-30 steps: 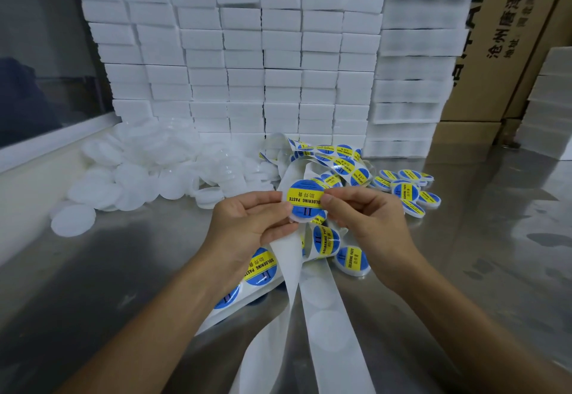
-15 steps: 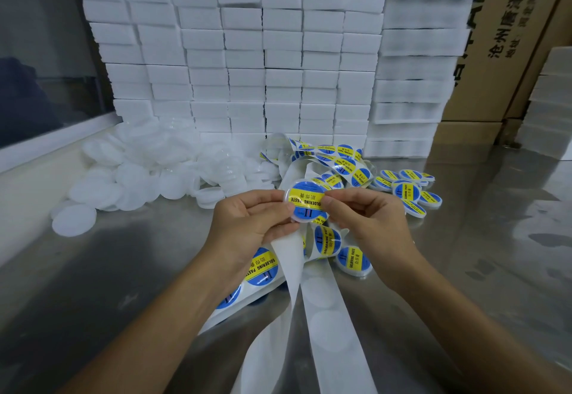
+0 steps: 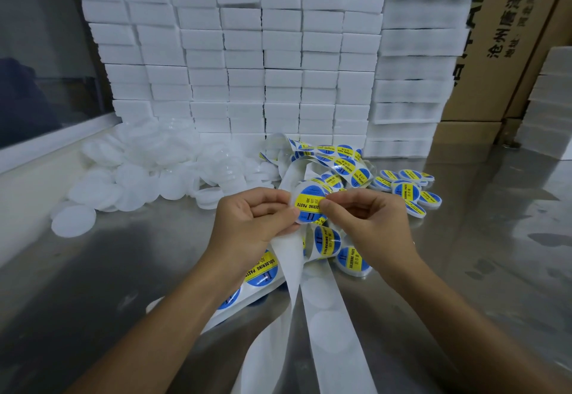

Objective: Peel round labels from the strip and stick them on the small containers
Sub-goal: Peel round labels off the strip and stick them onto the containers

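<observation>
On the steel worktop (image 3: 464,254) that fills the lower part of the frame, the heap of blank white containers (image 3: 145,173) lies at the middle left and the finished, labelled ones (image 3: 405,190) at the middle right. They look like light, thin plastic, so we judge that they slide easily on the metal and are best taken by the rim between thumb and finger.

The label strip (image 3: 334,161) curls through the centre, and its empty backing (image 3: 328,325) hangs down toward the bottom edge. It is soft paper, without stiffness, and we think it will twist if we pull it from one side only.

In the centre of the frame we hold one small container with a round label (image 3: 308,204) on its face. The left hand (image 3: 250,223) is closed on its left edge and also keeps the backing under the fingers. The right hand (image 3: 368,223) pinches the right edge, with the thumb pressed on the label. So the container sits between both grips, lifted above the worktop. The label is thin and sticky; we judge that it wrinkles if pressed unevenly.
</observation>
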Demonstrator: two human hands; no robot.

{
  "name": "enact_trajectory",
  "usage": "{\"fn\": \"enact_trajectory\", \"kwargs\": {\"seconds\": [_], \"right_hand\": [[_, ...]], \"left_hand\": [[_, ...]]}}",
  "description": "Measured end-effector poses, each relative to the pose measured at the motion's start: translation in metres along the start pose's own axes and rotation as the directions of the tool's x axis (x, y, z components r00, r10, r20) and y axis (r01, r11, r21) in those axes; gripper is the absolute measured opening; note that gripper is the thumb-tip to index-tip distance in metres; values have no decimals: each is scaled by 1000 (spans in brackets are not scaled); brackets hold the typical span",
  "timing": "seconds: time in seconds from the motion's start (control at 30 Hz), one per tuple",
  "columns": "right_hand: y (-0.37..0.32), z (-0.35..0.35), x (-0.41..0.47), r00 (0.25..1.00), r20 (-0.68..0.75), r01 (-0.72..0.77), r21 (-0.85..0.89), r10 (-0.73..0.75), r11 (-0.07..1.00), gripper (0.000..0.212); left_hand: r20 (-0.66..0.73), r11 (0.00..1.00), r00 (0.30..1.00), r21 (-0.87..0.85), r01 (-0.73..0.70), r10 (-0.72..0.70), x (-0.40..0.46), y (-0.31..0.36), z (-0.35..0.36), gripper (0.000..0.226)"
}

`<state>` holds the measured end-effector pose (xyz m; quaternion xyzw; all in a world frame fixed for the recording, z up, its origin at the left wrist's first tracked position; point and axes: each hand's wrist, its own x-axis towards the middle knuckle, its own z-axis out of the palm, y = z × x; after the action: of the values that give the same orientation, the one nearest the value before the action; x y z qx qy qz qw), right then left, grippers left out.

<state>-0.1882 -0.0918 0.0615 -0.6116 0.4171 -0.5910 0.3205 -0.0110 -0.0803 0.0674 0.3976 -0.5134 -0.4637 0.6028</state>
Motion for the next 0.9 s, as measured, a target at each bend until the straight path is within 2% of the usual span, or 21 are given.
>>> {"fn": "enact_trajectory", "kwargs": {"seconds": [0.17,0.3,0.47,0.53,0.67,0.8,0.9], "right_hand": [[2,-1,1,997,-40,63,-66,-65,996,5],[4,-1,2,996,-37,77,-109,-81,991,6],[7,-2,2,993,-72,83,-172,-96,982,17],[6,-1,1,990,-52,119,-183,-131,976,22],[2,7,-4,987,12,162,-179,-163,970,43],[1,9,-7,987,-49,146,-138,-154,980,42],[0,8,-5,993,-40,107,-88,-111,990,47]], "left_hand": [[9,998,999,51,-41,40,-3,3,4,28],[16,999,999,33,-40,40,-3,4,4,24],[43,999,999,-33,-15,16,-2,4,2,17],[75,996,997,-89,7,0,-2,3,2,13],[160,988,987,-150,42,-17,-2,2,2,19],[243,995,970,-99,27,-2,-3,1,1,22],[233,999,972,-47,16,-4,-3,0,3,25]]}}
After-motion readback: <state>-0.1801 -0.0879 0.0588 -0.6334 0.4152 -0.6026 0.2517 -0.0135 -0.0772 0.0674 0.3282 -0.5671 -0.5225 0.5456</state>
